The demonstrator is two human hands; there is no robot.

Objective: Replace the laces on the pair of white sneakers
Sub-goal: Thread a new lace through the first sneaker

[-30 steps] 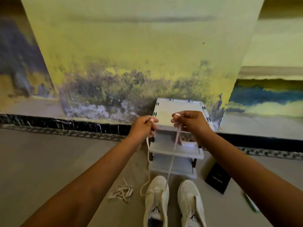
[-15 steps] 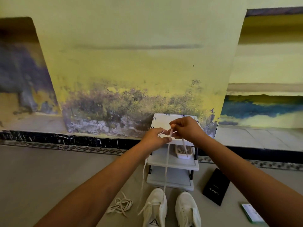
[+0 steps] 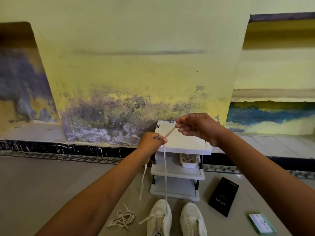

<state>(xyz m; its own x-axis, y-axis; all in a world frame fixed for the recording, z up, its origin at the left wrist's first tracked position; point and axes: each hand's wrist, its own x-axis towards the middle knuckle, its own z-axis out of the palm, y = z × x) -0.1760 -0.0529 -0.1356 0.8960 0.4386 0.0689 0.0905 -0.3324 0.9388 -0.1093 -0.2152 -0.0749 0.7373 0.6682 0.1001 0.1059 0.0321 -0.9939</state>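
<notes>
Yellow wall (image 3: 136, 48) with mouldy purple stains down low, black skirting strip (image 3: 59, 148), grey floor (image 3: 42, 184), little white three-tier shelf (image 3: 177, 172).

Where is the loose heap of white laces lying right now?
In the head view, the loose heap of white laces lies on the grey floor at lower centre, just left of the left white sneaker.

Flat cloth lace (image 3: 165, 167), matt white sneakers (image 3: 159, 217) (fabric-looking), glossy black box (image 3: 223, 196)

The bottom edge cut off the heels of the 2 sneakers (image 3: 177, 218). The left hand (image 3: 151, 142) hid the lace (image 3: 165, 167) inside its grip. Contents of the tub (image 3: 188, 161), at 12 o'clock from the sneakers, were too small to identify.
</notes>
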